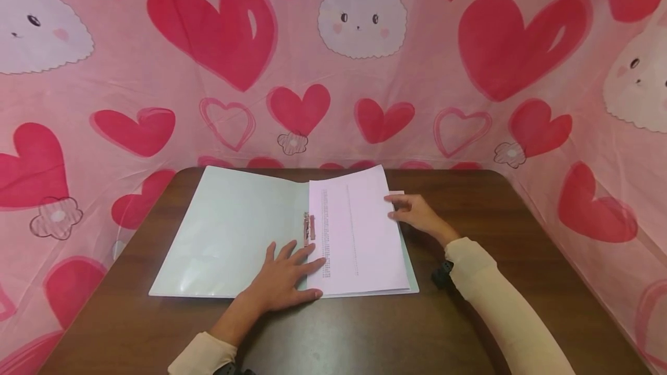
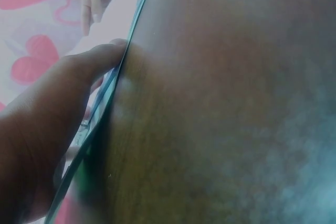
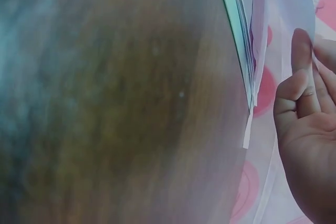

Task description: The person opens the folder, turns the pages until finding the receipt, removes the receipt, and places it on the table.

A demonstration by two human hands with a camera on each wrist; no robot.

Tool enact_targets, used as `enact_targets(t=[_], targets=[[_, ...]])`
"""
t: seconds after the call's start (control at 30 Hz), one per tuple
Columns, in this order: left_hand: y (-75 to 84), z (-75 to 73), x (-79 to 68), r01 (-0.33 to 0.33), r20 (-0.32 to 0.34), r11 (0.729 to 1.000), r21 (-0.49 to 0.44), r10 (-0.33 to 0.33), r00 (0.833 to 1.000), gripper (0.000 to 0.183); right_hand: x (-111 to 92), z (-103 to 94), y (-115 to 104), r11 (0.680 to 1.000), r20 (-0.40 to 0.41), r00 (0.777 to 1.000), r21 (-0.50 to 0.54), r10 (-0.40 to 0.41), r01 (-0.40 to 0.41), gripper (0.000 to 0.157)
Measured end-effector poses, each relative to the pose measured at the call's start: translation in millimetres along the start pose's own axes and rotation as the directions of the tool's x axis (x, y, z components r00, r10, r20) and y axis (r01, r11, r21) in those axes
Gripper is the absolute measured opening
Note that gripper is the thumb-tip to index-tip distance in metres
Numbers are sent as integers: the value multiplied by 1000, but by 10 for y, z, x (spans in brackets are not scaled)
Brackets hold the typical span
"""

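A pale green file folder (image 1: 234,230) lies spread wide on the table, its glossy cover to the left. On its right side is a stack of white printed paper (image 1: 370,236), beside a metal lever clip (image 1: 306,227) at the spine. My left hand (image 1: 281,279) rests with spread fingers across the spine, fingertips on the paper's left margin; in the left wrist view its thumb (image 2: 107,53) lies at the folder's near edge. My right hand (image 1: 421,216) pinches the right edge of the top sheet (image 3: 289,3) between thumb and fingers, lifting that edge and bending the sheet.
The brown wooden table (image 1: 385,334) extends around the folder. A pink cloth (image 1: 365,80) with hearts and rabbits hangs behind and at both sides. Another sheet's corner (image 1: 398,193) sticks out past the stack at the upper right. A dark wrist device (image 1: 442,275) is by the right sleeve.
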State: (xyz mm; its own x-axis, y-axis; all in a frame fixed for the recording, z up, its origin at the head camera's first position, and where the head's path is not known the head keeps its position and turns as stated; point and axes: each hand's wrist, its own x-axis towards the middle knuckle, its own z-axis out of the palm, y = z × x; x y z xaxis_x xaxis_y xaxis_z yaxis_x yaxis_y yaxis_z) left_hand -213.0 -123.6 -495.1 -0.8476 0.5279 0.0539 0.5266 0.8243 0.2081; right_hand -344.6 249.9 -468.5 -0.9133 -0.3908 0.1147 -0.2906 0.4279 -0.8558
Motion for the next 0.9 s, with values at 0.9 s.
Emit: enact_targets(t=[0.9], targets=[[7,-10,4,4,10,1000,-5,-4,1000,73,-10,-23,-218,991,50,998,135,-23,16,44]])
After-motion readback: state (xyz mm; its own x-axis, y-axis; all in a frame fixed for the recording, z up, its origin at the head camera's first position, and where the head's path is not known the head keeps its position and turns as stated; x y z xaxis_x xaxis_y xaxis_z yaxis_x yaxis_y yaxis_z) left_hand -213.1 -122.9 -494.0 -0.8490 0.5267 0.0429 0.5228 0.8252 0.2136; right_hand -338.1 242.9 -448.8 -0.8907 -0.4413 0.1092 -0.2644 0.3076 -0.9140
